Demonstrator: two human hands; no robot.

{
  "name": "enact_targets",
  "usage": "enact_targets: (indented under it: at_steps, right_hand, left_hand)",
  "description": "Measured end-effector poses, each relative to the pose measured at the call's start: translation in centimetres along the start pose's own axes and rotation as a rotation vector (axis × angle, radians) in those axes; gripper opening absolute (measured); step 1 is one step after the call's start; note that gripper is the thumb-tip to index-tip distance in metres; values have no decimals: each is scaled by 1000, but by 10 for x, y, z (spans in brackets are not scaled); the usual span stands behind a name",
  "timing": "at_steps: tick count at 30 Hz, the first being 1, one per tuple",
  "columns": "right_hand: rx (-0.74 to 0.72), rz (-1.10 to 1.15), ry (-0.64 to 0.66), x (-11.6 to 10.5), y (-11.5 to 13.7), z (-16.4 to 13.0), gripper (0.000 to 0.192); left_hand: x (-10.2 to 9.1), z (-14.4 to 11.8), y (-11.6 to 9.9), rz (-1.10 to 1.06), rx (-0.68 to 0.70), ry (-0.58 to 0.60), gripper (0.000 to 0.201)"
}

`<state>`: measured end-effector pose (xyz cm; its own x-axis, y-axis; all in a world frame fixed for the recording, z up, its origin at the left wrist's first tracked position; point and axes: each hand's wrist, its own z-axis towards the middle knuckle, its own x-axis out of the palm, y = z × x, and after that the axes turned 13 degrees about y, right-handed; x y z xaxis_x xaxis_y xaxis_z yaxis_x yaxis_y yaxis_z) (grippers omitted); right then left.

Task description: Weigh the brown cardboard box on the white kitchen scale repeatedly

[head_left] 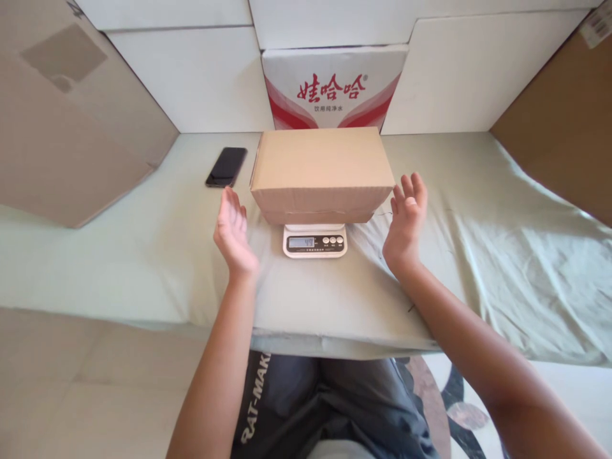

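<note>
A closed brown cardboard box rests on a small white digital kitchen scale, covering most of its platform. The scale's lit display reads what looks like 49, with a few round buttons beside it. To the left of the box, my left hand is raised with its fingers stretched out, apart from the cardboard. My right hand is up on the other side, fingers apart and close to the box's front right corner. Neither hand holds anything.
A dark smartphone lies left of the box on the pale green cloth. Behind stands a white and red carton against white panels. Large cardboard boxes flank the surface at left and right.
</note>
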<state>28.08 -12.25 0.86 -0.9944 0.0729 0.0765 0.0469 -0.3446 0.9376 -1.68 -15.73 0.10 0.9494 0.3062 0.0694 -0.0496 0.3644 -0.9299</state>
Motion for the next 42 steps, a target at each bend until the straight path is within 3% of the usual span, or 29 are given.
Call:
enact_targets:
  at_steps: [7, 14, 21, 42]
  right_hand:
    - [118, 114, -46, 8, -8, -1, 69]
    - [128, 86, -3, 1, -24, 3, 58]
    - [134, 122, 3, 1, -24, 5, 60]
    - [152, 111, 20, 3, -31, 5, 57]
  left_hand:
    - [5, -1, -3, 32, -27, 0, 78]
    - [5, 2, 1, -26, 4, -4, 82]
    - [8, 0, 5, -39, 2, 63, 82]
    - [8, -1, 9, -82, -8, 100, 75]
